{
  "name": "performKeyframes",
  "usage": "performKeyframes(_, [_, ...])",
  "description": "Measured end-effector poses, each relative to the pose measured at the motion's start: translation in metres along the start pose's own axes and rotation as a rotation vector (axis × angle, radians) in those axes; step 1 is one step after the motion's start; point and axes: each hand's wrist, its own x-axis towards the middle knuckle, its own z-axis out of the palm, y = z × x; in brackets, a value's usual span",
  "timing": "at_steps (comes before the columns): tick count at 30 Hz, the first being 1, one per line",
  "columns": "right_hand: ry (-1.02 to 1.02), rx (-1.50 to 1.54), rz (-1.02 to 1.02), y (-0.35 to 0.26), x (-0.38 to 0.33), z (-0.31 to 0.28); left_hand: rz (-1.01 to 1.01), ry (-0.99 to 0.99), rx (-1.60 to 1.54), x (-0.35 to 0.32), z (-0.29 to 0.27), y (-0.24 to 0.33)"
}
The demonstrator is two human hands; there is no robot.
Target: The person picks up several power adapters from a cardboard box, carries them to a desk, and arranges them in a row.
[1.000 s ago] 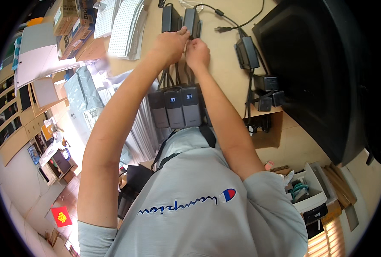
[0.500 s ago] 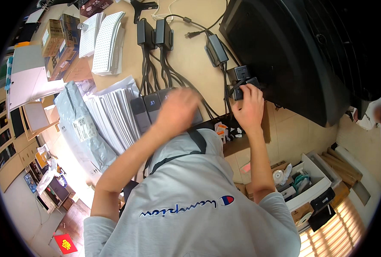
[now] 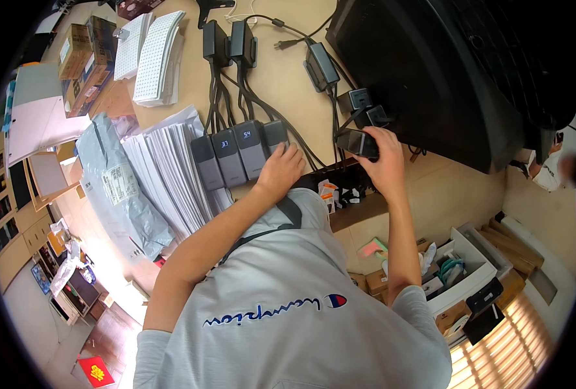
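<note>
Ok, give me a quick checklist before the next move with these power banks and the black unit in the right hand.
1. Right hand grips the black unit: ok.
2. Left hand rests at the row of grey power banks, on the rightmost one: ok.
3. Cables from the banks run up to two black adapters; they overlap: not ok.
4. Banks' displays lit: two show, the others cannot tell.
5. Cable plugged into the held unit: cannot tell.
6. Paper stack lies right beside the banks, touching or nearly: cannot tell.
</note>
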Motion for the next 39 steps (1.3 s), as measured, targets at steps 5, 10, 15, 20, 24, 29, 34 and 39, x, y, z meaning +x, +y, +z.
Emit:
performKeyframes(5, [0.02,0.675,0.256,-0.005,-0.012,-0.03,-0.177,0.301,-0.579,-0.007,-0.063,-0.018])
performKeyframes(10, [-0.195,1.176,0.268,-0.037,0.004,-0.02,-0.264,0.242,-1.357,-0.015,-0.113,-0.017])
performKeyframes(15, [-0.237,1.134,0.15,-0.076,-0.003,0.029,-0.549,0.023,-1.543,-0.032,-0.102,-0.002])
performKeyframes(20, [0.066,0.734,0.682,0.004,-0.05,0.092,-0.796,0.201,-1.961,-0.085,-0.108,-0.039])
performKeyframes(24, [-0.053,0.366,0.576,0.031,-0.126,0.183,-1.005,0.358,-2.148,-0.105,-0.103,-0.068])
performKeyframes(29, [0.071,0.268,0.71,0.023,-0.116,0.225,-1.019,0.266,-2.081,-0.111,-0.095,-0.062])
performKeyframes(34, [-0.319,0.36,0.628,0.026,-0.109,0.206,-0.952,0.143,-2.074,-0.106,-0.083,-0.033])
performKeyframes(39, [-0.235,0.376,0.492,-0.036,-0.098,0.096,-0.912,0.037,-1.954,-0.107,-0.085,-0.023])
